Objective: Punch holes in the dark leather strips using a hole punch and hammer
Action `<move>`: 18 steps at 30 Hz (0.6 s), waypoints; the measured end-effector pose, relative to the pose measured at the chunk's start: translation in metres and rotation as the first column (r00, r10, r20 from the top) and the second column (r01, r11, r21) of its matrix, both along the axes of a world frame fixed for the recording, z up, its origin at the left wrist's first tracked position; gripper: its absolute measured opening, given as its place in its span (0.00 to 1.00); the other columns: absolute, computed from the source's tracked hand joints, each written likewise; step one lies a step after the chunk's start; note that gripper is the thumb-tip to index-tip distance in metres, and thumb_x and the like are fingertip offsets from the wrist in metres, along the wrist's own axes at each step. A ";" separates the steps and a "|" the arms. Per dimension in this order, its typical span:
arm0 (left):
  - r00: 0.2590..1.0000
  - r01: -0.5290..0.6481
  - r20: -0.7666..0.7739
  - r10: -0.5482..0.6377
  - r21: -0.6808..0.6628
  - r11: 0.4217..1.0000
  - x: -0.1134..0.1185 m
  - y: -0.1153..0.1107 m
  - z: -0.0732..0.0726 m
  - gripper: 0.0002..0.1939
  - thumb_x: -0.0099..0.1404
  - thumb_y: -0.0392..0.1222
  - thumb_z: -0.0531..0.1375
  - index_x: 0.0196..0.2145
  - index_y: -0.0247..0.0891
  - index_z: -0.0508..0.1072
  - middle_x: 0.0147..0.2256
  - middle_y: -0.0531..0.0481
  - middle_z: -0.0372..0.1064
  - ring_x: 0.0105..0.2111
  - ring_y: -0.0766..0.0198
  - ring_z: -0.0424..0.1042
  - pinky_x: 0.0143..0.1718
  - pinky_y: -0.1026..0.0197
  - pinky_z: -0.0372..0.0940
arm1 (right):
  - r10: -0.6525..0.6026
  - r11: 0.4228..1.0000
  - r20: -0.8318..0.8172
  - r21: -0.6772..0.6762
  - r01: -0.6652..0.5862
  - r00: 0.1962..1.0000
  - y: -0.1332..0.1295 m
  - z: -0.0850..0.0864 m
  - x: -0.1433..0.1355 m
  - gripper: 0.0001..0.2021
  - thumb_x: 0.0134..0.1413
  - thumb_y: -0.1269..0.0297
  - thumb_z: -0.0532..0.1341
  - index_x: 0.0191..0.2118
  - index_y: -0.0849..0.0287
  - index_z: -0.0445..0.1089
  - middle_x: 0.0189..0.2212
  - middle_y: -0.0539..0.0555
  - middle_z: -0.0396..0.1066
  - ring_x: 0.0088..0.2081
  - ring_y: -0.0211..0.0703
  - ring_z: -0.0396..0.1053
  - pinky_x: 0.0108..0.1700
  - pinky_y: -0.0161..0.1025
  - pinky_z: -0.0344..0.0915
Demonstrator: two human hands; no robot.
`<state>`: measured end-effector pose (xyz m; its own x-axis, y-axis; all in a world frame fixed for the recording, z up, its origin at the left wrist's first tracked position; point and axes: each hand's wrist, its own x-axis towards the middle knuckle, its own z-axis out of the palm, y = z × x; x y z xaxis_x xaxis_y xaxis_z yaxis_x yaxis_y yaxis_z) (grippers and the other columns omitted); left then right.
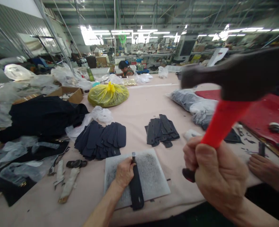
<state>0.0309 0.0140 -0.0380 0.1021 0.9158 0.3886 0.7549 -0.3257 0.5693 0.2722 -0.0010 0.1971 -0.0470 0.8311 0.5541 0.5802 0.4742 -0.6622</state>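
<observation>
My right hand (221,176) is closed around the red handle of a hammer (226,123), raised high at the right and close to the camera; its dark head is blurred. Lower in the middle, my left hand (124,173) pinches a short metal punch (133,156) that stands upright at the far end of a dark strip (137,190). The strip lies lengthwise on a grey-white, scuffed board (159,183). A fanned pile of dark flat pieces (101,138) lies beyond the board to the left, and a looser stack of dark strips (162,130) to the right.
Another hammer (70,183) with a wrapped handle lies at the left. Behind are a yellow bag (108,95), a cardboard box (74,95) and dark cloth (44,115). At right, a co-worker's hand (268,171) holds a small tool beside a red sheet (269,116). Someone sits farther back.
</observation>
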 end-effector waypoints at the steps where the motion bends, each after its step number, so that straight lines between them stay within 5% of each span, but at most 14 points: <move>1: 1.000 0.002 0.001 -0.002 -0.005 1.000 0.000 0.000 0.000 0.08 0.67 0.34 0.53 0.39 0.39 0.71 0.31 0.47 0.74 0.34 0.57 0.76 0.36 0.58 0.69 | 0.015 1.000 0.052 -0.013 -0.015 0.999 -0.002 -0.007 0.000 0.12 0.69 0.59 0.47 0.36 0.55 0.62 0.20 0.47 0.61 0.19 0.38 0.58 0.22 0.36 0.50; 4: 1.000 0.003 0.000 -0.003 -0.013 1.000 -0.001 0.000 -0.001 0.07 0.67 0.34 0.53 0.38 0.39 0.71 0.30 0.47 0.73 0.33 0.57 0.75 0.35 0.58 0.68 | 0.237 0.954 0.426 -0.274 -0.125 0.873 -0.004 -0.035 0.003 0.14 0.67 0.57 0.49 0.31 0.55 0.60 0.19 0.48 0.63 0.18 0.38 0.57 0.23 0.38 0.44; 6: 1.000 -0.003 -0.002 0.003 -0.012 1.000 -0.001 0.000 -0.002 0.07 0.67 0.35 0.53 0.37 0.39 0.70 0.30 0.47 0.73 0.32 0.57 0.75 0.34 0.58 0.68 | 0.330 0.886 0.514 -0.458 -0.072 0.792 -0.004 -0.049 0.008 0.14 0.67 0.56 0.48 0.31 0.56 0.61 0.20 0.50 0.66 0.19 0.39 0.59 0.25 0.39 0.43; 10: 1.000 -0.008 -0.001 0.008 0.005 1.000 -0.002 0.001 -0.005 0.08 0.67 0.35 0.52 0.39 0.39 0.70 0.31 0.47 0.74 0.33 0.56 0.76 0.34 0.58 0.69 | 0.301 0.775 0.417 -0.631 0.034 0.857 0.004 -0.074 0.024 0.16 0.68 0.55 0.46 0.33 0.56 0.62 0.24 0.51 0.68 0.25 0.40 0.63 0.28 0.37 0.49; 13: 1.000 -0.004 -0.007 0.004 0.012 1.000 -0.002 0.001 -0.003 0.08 0.67 0.36 0.52 0.39 0.38 0.70 0.32 0.46 0.74 0.33 0.56 0.76 0.35 0.57 0.69 | 0.239 0.702 0.345 -0.707 0.084 0.908 0.015 -0.114 0.043 0.18 0.68 0.58 0.43 0.29 0.57 0.62 0.23 0.50 0.67 0.25 0.40 0.63 0.29 0.35 0.54; 16: 1.000 0.015 -0.006 -0.015 -0.005 1.000 -0.002 -0.001 0.005 0.08 0.68 0.38 0.51 0.39 0.38 0.69 0.32 0.46 0.74 0.34 0.56 0.76 0.37 0.57 0.69 | 0.146 0.678 0.458 -0.692 0.248 0.877 0.024 -0.156 0.062 0.18 0.67 0.63 0.43 0.31 0.59 0.66 0.24 0.53 0.68 0.27 0.42 0.65 0.32 0.36 0.58; 18: 0.999 0.036 0.007 -0.036 -0.031 0.999 -0.003 -0.003 0.010 0.08 0.69 0.40 0.51 0.41 0.38 0.69 0.33 0.45 0.74 0.35 0.56 0.75 0.39 0.56 0.69 | 0.107 0.706 0.524 -0.638 0.307 0.845 0.024 -0.169 0.063 0.15 0.66 0.64 0.46 0.38 0.62 0.68 0.32 0.59 0.71 0.33 0.46 0.68 0.37 0.40 0.61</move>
